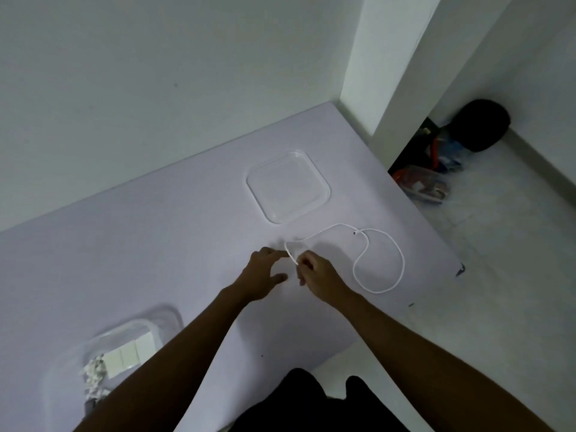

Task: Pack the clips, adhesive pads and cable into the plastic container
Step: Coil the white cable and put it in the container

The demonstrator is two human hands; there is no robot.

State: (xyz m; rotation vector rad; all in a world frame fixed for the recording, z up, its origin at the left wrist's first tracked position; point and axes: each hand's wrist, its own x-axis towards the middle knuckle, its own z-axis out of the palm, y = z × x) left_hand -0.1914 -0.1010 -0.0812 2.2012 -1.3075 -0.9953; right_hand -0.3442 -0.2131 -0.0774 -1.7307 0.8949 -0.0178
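Observation:
A thin white cable (400, 260) lies in a loose loop on the pale table, right of centre. Both hands hold its near end: my left hand (263, 274) pinches it at the fingertips, and my right hand (318, 275) grips it just beside. A clear plastic container (165, 319) sits at the lower left, partly hidden by my left forearm. Inside it are white adhesive pads (127, 355) and a pile of small white clips (93, 374). The container's clear square lid (288, 187) lies flat farther back on the table.
The table (156, 244) stands against a white wall at the back. Its right edge drops to a tiled floor, where a black helmet-like object (481, 126) and a clutter of orange and blue items (427, 179) sit in a corner.

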